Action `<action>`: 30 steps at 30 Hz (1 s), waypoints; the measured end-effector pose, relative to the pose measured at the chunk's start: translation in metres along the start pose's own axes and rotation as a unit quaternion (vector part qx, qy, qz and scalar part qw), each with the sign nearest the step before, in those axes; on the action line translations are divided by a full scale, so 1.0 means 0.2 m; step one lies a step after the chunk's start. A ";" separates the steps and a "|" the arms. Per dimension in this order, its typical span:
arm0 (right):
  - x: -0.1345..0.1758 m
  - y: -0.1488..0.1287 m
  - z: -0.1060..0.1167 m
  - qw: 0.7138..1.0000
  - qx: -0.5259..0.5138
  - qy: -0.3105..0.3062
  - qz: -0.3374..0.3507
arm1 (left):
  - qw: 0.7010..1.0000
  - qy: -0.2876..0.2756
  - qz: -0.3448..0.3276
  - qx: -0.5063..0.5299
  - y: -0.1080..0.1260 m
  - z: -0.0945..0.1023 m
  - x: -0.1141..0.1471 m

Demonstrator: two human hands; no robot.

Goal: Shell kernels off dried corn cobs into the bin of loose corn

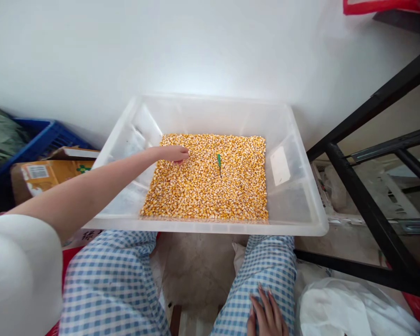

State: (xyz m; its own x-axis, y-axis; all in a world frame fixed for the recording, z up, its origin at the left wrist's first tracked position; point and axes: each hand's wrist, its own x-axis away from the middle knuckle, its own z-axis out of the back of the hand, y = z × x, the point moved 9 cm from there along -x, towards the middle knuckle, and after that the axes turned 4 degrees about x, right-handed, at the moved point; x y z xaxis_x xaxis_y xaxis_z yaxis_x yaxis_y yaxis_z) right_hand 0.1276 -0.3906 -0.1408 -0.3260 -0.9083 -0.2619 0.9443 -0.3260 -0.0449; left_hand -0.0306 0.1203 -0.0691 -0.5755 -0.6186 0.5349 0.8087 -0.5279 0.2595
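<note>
Yellow corn kernels cover the floor of a translucent plastic bin. My left hand reaches in from the left and is over the left back part of the kernels. Its fingers are curled closed and mostly hidden from above, so what they hold, if anything, does not show. On the kernels, right of that hand, lies a small screwdriver with a green handle and a thin dark shaft. My right hand rests on my right thigh, fingers stretched out, holding nothing.
A white wall rises behind the bin. To the left are a blue crate and an orange-brown carton. A black metal frame stands close on the right, with a white plastic bag below.
</note>
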 end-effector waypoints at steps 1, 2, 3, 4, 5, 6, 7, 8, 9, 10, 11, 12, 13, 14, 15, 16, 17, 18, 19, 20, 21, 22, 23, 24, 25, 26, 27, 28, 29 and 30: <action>0.00 0.00 0.00 1.000 0.000 -0.004 -0.002 | 1.000 0.002 0.005 -0.003 0.00 0.00 0.00; 0.00 0.00 -0.01 1.000 0.000 -0.009 -0.004 | 1.000 0.001 0.010 -0.009 0.00 0.00 -0.01; 0.00 0.00 -0.01 1.000 0.000 -0.015 -0.009 | 1.000 -0.003 0.014 -0.012 0.01 -0.01 -0.01; 0.00 0.00 -0.02 1.000 0.000 -0.020 -0.013 | 1.000 -0.011 0.019 -0.009 0.02 -0.03 -0.01; 0.01 0.01 -0.02 1.000 0.000 -0.024 -0.018 | 1.000 -0.018 0.025 -0.001 0.03 -0.05 -0.01; 0.01 0.01 -0.02 0.999 -0.001 -0.026 -0.021 | 0.999 -0.025 0.033 0.011 0.04 -0.06 -0.01; 0.01 0.01 -0.02 0.999 -0.004 -0.027 -0.023 | 0.998 -0.033 0.045 0.025 0.04 -0.08 -0.02; 0.01 0.01 -0.02 0.999 -0.007 -0.026 -0.023 | 0.997 -0.041 0.060 0.038 0.04 -0.09 -0.02; 0.00 0.01 -0.02 0.999 -0.011 -0.025 -0.022 | 0.995 -0.050 0.074 0.050 0.04 -0.10 -0.02; 0.00 0.01 -0.01 0.999 -0.014 -0.024 -0.022 | 0.993 -0.058 0.086 0.062 0.03 -0.11 -0.02; 0.00 0.01 -0.01 0.999 -0.014 -0.023 -0.021 | 0.990 -0.066 0.096 0.074 0.03 -0.12 -0.02; 0.00 0.01 -0.01 0.999 -0.013 -0.023 -0.021 | 0.988 -0.073 0.104 0.084 0.02 -0.12 -0.02; 0.00 0.01 -0.01 0.999 -0.009 -0.025 -0.021 | 0.986 -0.079 0.112 0.091 0.02 -0.12 -0.02; 0.00 0.00 -0.01 0.999 -0.005 -0.026 -0.021 | 0.984 -0.086 0.120 0.096 0.01 -0.12 -0.03; 0.00 0.00 -0.01 0.999 -0.001 -0.027 -0.020 | 0.982 -0.095 0.131 0.096 0.00 -0.12 -0.03; 0.00 0.00 -0.01 1.000 0.002 -0.025 -0.017 | 0.980 -0.106 0.142 0.093 0.00 -0.13 -0.03; 0.00 0.00 -0.01 1.000 0.003 -0.022 -0.014 | 0.978 -0.114 0.152 0.089 -0.01 -0.13 -0.02; 0.00 0.00 -0.01 1.000 0.002 -0.018 -0.010 | 0.976 -0.120 0.158 0.086 -0.01 -0.13 -0.02; 0.00 0.00 -0.01 1.000 0.000 -0.014 -0.007 | 0.975 -0.125 0.163 0.085 -0.01 -0.13 -0.02; 0.00 0.00 -0.01 1.000 -0.002 -0.012 -0.005 | 0.974 -0.127 0.165 0.086 0.00 -0.13 -0.02; 0.00 0.00 -0.01 1.000 -0.005 -0.010 -0.004 | 0.974 -0.128 0.165 0.086 0.00 -0.13 -0.03; 0.01 0.00 -0.01 1.000 -0.007 -0.009 -0.003 | 0.974 -0.130 0.165 0.086 0.00 -0.13 -0.03; 0.01 0.00 -0.01 1.000 -0.008 -0.009 -0.004 | 0.974 -0.134 0.165 0.084 0.01 -0.13 -0.04; 0.01 0.01 -0.01 1.000 -0.008 -0.009 -0.005 | 0.973 -0.139 0.166 0.081 0.01 -0.14 -0.04; 0.01 0.01 -0.01 1.000 -0.008 -0.009 -0.005 | 0.972 -0.143 0.167 0.078 0.00 -0.14 -0.05; 0.01 0.01 -0.01 1.000 -0.009 -0.008 -0.004 | 0.972 -0.148 0.167 0.075 0.00 -0.15 -0.05; 0.01 0.01 -0.01 1.000 -0.009 -0.008 -0.004 | 0.971 -0.152 0.168 0.072 0.00 -0.15 -0.06; 0.01 0.01 -0.01 1.000 -0.009 -0.008 -0.004 | 0.972 -0.152 0.168 0.068 -0.01 -0.15 -0.06; 0.01 0.01 -0.01 1.000 -0.009 -0.008 -0.005 | 0.973 -0.148 0.166 0.063 -0.01 -0.15 -0.07; 0.01 0.01 -0.01 1.000 -0.009 -0.008 -0.005 | 0.975 -0.140 0.163 0.058 -0.01 -0.15 -0.07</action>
State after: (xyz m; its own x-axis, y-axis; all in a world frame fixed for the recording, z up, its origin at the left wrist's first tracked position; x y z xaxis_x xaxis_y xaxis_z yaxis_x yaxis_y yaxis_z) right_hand 0.1281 -0.3924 -0.1433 -0.3366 -0.9088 -0.2467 0.9414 -0.3310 -0.0650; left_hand -0.0272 0.1126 -0.1017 -0.2431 -0.5508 0.7985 0.9607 -0.2504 0.1198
